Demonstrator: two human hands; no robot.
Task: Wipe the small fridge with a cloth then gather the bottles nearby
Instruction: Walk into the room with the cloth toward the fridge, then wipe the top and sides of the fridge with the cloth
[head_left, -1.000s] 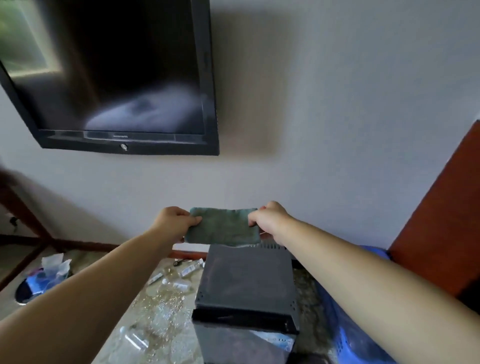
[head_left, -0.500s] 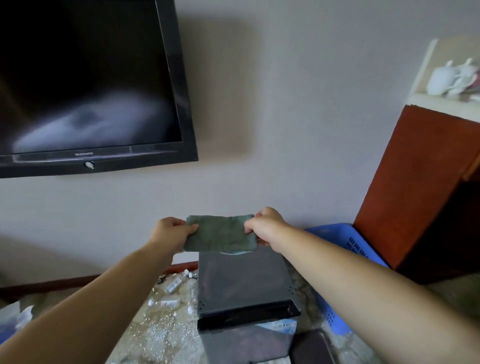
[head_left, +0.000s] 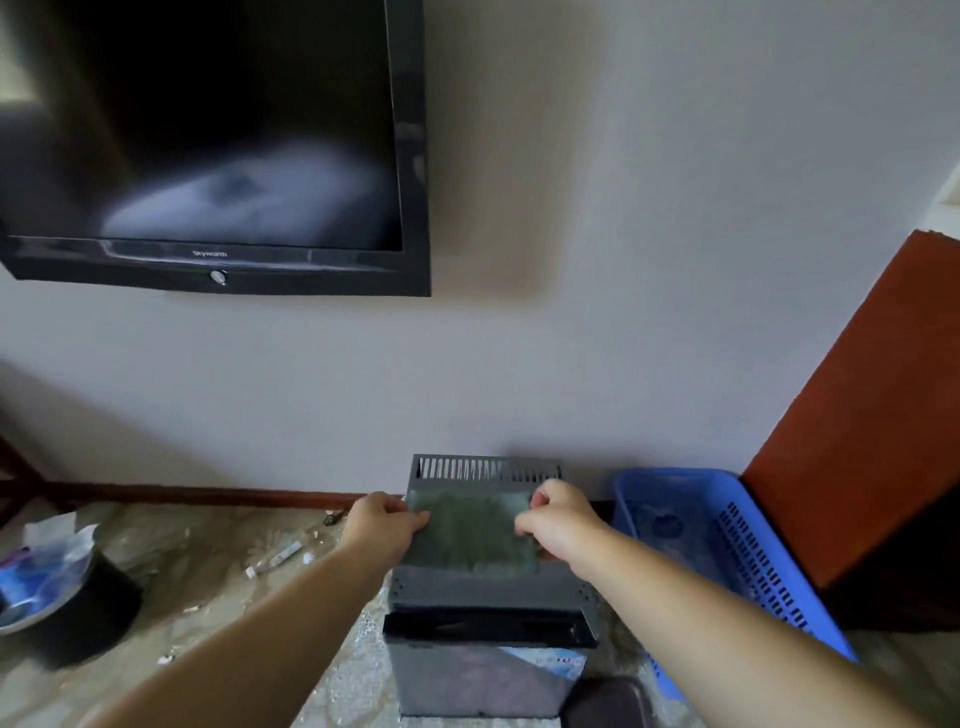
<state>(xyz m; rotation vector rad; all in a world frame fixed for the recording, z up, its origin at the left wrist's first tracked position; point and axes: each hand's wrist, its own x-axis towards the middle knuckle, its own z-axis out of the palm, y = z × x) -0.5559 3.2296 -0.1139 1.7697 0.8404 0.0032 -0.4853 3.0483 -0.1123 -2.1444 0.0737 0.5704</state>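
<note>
A small dark grey fridge (head_left: 488, 597) stands on the speckled floor against the wall, its vented back edge at the top. A green-grey cloth (head_left: 470, 530) lies flat on the fridge's top. My left hand (head_left: 387, 525) pinches the cloth's left edge and my right hand (head_left: 558, 522) pinches its right edge. A small clear bottle (head_left: 275, 556) lies on the floor to the left of the fridge.
A blue plastic basket (head_left: 753, 561) sits on the floor right of the fridge, beside a red-brown cabinet (head_left: 862, 415). A black bin (head_left: 67, 603) with rubbish stands at the left. A black TV (head_left: 208, 140) hangs on the wall above. Small debris litters the floor.
Both hands have lowered the stretched cloth from the air onto the fridge's top. The view has tilted down and shifted, showing more floor.
</note>
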